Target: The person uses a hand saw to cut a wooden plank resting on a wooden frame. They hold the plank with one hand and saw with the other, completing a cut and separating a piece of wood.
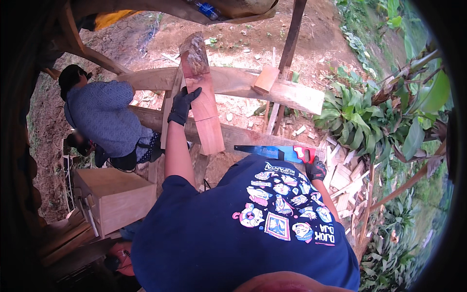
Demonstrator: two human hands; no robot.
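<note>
**Hand Positions at the Plank and the Saw**

Nearest to us, our dark blue printed shirt (253, 228) fills the lower centre of the view.

Just beyond it, on our right, our right hand (316, 170) wears a black glove. Its fingers are clenched around the red and black handle of a handsaw (277, 153). The blue blade points to our left and lies level, just above the shirt. The blade tip ends just below the lower end of the plank; we cannot tell whether the two touch.

Further out, our left hand (182, 105), also in a black glove, grasps the reddish wooden plank (202, 104). The fingers (190, 94) wrap over its left edge at about mid-length. The plank stands tilted, its weathered upper end far from us, its lower end resting against a horizontal wooden beam (243, 135).

To our left stands a pale wooden box (114, 194). Above it, a person in a patterned blue shirt (102, 117) bends over, close to the beam.

Beyond the plank runs a second, curved beam (272, 87) carrying a small wooden block (266, 79). Offcuts (343, 180) lie piled at our right, with leafy plants (369, 121) behind them.
</note>
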